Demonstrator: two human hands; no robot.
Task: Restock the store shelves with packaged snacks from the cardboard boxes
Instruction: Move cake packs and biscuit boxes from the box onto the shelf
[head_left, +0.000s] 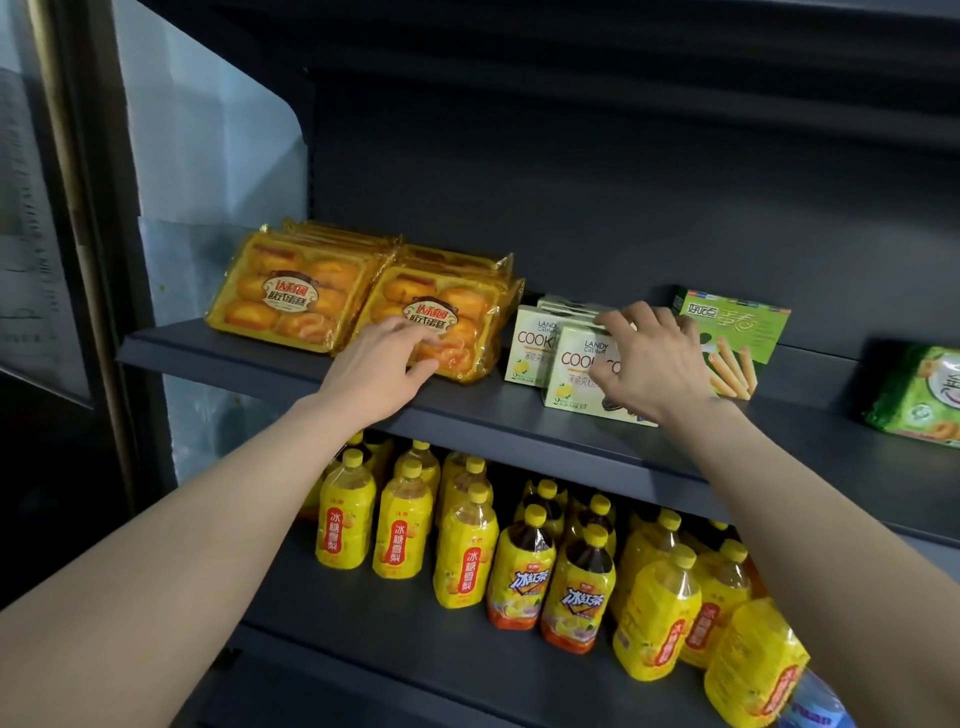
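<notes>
The upper shelf (467, 421) looks like smooth, matt dark-grey painted metal. The cake packs (291, 291) wear glossy, crinkled clear plastic film over yellow trays. The cookie boxes (574, 371) are pale matt cardboard. The bottles (460, 545) below are shiny plastic with glossy yellow labels.

Open room above the goods on the upper shelf, tight below

The upper shelf (467, 421) has tall open space above its goods and bare board between the green wafer box (748, 332) and the green bag (919, 395). Its left part is blocked by two stacks of yellow cake packs (291, 291), with the cookie boxes (535, 343) just beside them. Both hands (379, 358) are over the shelf's front edge. Below, crowded bottles (467, 545) stand close under the upper shelf.
</notes>
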